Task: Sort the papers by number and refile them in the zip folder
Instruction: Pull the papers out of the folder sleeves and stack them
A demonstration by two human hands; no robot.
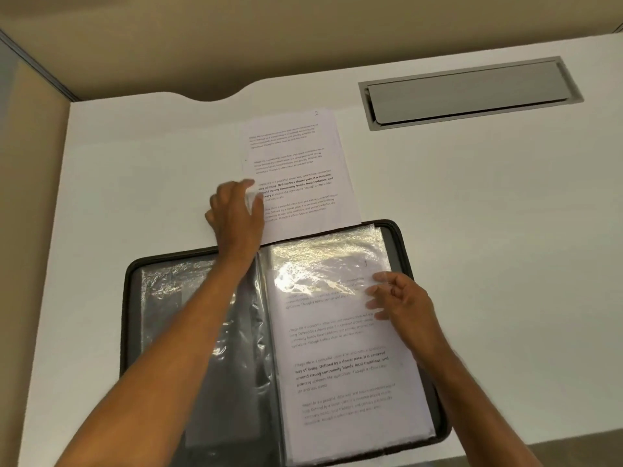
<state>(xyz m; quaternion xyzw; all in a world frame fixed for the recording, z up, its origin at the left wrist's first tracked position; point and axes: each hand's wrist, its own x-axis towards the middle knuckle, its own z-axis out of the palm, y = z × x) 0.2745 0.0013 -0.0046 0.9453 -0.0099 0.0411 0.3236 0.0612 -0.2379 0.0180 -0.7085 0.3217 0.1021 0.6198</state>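
Working from the near edge outward, we have the zip folder lying open on the counter, its near end close to the counter's front edge. On the right-hand page a printed sheet sits under a glossy plastic sleeve, and our right hand rests there with fingers loosely spread, fingertips touching the sleeve near its outer edge; we cannot tell whether it pinches the plastic. The left-hand pockets look empty and crinkled.

Beyond the folder's far rim, our left hand grips the left edge of a loose paper, fingers curled over it and thumb under, we judge. That paper's near end touches or slips under the folder's rim.

The risks, as we judge them: pulling the paper by one edge could crease it or snag it on the zip rim, and the slick sleeve could buckle if a sheet is pushed in crooked. Glare hides the page number on the filed sheet, so misordering is possible.

Open counter lies to the right and left; a recessed cable hatch sits far right.
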